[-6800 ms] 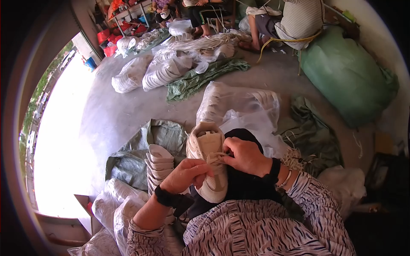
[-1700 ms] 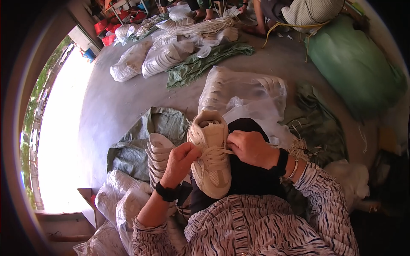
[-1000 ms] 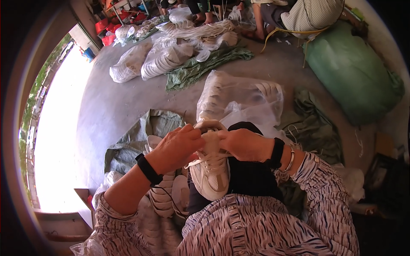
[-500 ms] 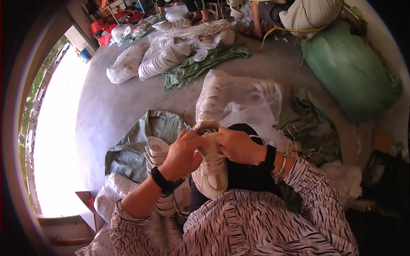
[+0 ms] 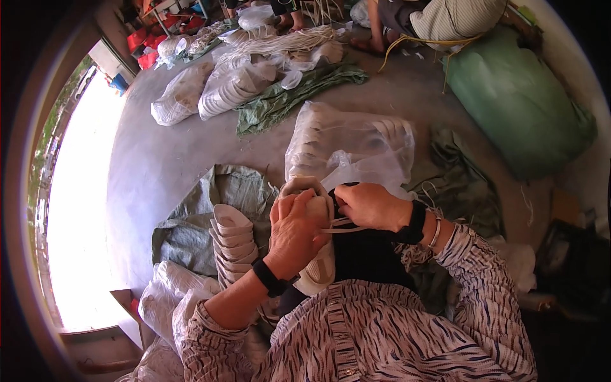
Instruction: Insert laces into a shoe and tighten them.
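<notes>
Blown-out daylight glares from the left doorway [image 5: 83, 210]; centre sharp; fisheye rim bends, darkens.

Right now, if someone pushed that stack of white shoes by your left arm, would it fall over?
Probably. The stack of white shoes leans and rests loosely on a rumpled green sack, so a nudge would likely make it slide apart. The shoes look light.
</notes>
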